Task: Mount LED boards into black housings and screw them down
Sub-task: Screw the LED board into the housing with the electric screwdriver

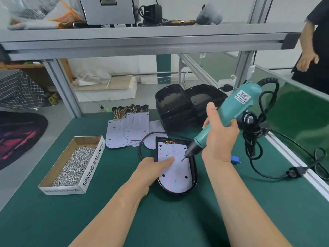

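At the far left of the green bench mat point(114, 207) sits an open cardboard box of screws point(71, 164), well apart from the work. Just right of it and further back lies a loose pile of LED boards point(128, 131) with their wire tails. Next comes the left hand point(153, 168), lying over the left rim of the black housing point(195, 172), with one finger stretched flat and pressing on the LED board point(175, 175) that is seated inside the housing. Whether the hand also holds a screw I cannot tell. Behind the housing stands a stack of empty housings point(178, 104). The right hand point(220, 132) is wrapped firmly round the body of the teal electric screwdriver point(229, 111), which leans over so that its bit tip point(183, 158) comes down at a slant on the right middle of the board, close to the pressing finger. Whether a screw sits on the bit is too small to tell. That slant looks like the main hazard: driven at an angle, the bit could skid off and score the board or an LED, or nick the finger beside it. If the finger eases off, the board may shift and its holes miss the housing's posts. The knotted cord point(256, 138) hanging on the right could tug the tool sideways.
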